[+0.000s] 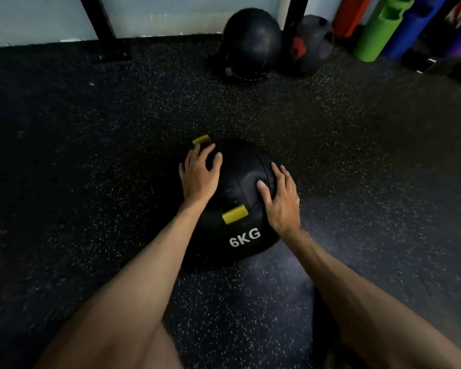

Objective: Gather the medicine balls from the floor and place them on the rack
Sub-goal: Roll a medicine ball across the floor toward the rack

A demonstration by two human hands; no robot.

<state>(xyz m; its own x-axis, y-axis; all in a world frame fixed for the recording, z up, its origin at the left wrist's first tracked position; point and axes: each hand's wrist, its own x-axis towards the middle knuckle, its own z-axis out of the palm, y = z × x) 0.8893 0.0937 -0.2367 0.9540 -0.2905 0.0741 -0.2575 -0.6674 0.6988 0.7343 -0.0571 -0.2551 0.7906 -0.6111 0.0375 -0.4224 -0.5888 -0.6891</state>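
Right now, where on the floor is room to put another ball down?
Bare floor lies left of the 6KG ball, up to the wall, and between it and the black ball behind. Crowded: the far right corner, with a red-marked ball and rolled mats.

Flanks of the 6KG ball (242, 169) are covered by left hand (198, 177) and right hand (280, 201); palm contact not visible. Far yellow tab (201, 141) is part hidden behind the fingers. Purple marking on rear black ball (252, 41) is blurred, illegible. Red-patched ball (312, 41) sits partly behind black post (292, 12). Rolled mats (378, 30) are cut off by the top edge
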